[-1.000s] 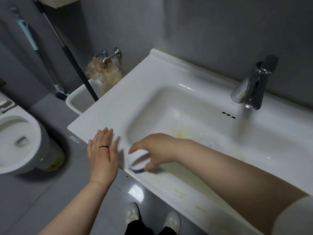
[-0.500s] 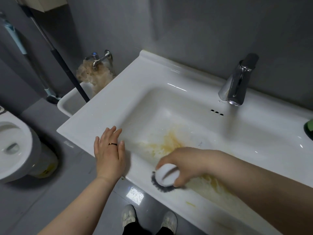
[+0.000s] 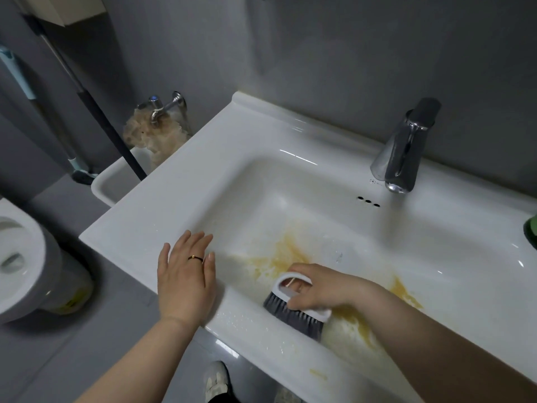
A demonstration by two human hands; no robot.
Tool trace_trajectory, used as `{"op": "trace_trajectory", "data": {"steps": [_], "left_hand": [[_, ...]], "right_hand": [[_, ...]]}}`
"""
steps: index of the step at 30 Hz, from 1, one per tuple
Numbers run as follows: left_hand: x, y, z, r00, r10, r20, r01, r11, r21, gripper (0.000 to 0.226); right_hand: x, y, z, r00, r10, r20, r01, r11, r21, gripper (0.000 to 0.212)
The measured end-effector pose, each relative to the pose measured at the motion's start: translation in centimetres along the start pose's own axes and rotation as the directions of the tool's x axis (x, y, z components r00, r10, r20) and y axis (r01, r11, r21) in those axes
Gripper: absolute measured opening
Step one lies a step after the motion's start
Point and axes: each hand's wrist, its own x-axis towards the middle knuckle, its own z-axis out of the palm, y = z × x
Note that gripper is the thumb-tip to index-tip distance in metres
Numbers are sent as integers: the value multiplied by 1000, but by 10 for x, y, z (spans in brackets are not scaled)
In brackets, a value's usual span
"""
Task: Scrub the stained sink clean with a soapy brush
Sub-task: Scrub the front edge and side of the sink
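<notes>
Scrubbing incomplete: right hand (image 3: 322, 289) grips white-handled grey brush (image 3: 293, 315); yellow stains (image 3: 287, 257) streak white ceramic sink (image 3: 232, 158); left hand (image 3: 186, 274) rests flat on rim.

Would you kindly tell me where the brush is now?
In the head view, the brush sits low in the sink against its near wall, gripped by the right hand, beside the yellow stain.
</notes>
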Motion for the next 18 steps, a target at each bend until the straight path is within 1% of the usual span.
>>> {"op": "trace_trajectory", "data": {"steps": [2,3,5,6,10,12,14,16,18], "left_hand": [[0,0,0,1000,-7,-7,7,1000,2,49],[0,0,0,1000,-14,-6,14,1000,1,49],[0,0,0,1000,-19,-7,19,1000,0,50],[0,-1,0,1000,-18,-10,18,1000,0,50],[1,0,-1,1000,-4,-22,5,1000,8,49],[1,-1,1,1000,-3,-20,3,1000,19,48],[2,-1,1,1000,-2,-26,3,1000,22,48],[2,-1,1,1000,-7,-29,7,1000,22,48],[2,0,0,999,-9,-35,10,1000,19,48]], "right_hand": [[18,0,6,997,10,-82,-10,1000,8,22],[27,-1,8,993,16,-118,-18,1000,-16,25],[38,-1,8,989,35,-144,-49,994,-93,29],[40,-2,8,990,35,-140,-51,993,-109,30],[50,-9,10,995,-23,-101,16,997,-70,30],[58,-8,9,992,1,-127,-12,997,-79,35],[64,-6,7,989,36,-144,-53,992,-115,32],[66,-12,8,992,31,-122,-40,997,-73,25],[68,-22,11,993,-1,-115,2,1000,8,24]]}}
